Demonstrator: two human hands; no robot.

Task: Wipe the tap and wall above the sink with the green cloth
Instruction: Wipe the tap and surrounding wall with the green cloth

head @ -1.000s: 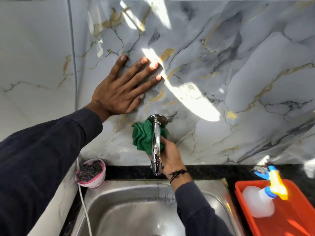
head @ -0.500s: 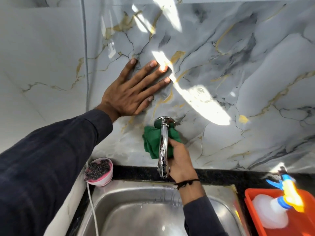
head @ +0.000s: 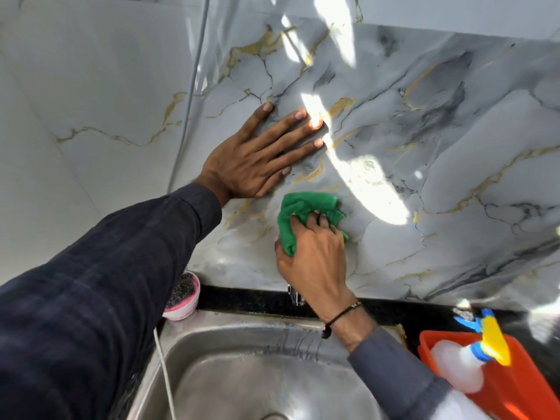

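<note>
My right hand (head: pixel 315 262) presses the bunched green cloth (head: pixel 300 212) against the marble wall (head: pixel 439 140), right where the tap meets it. The hand and cloth cover most of the chrome tap; only its spout tip (head: pixel 295 295) shows below my wrist, over the steel sink (head: pixel 242 359). My left hand (head: pixel 257 159) lies flat on the wall with fingers spread, up and to the left of the cloth, holding nothing.
A pink bowl of dark bits (head: pixel 183 295) sits at the sink's back left corner beside a white cord (head: pixel 165 377). An orange tub (head: pixel 521 386) holding a white spray bottle (head: pixel 457 365) stands on the black counter (head: pixel 251 300) to the right.
My right hand has risen with the cloth from behind the tap's spout to the wall at the tap's base, now hiding the tap. The left hand stays flat on the wall.
</note>
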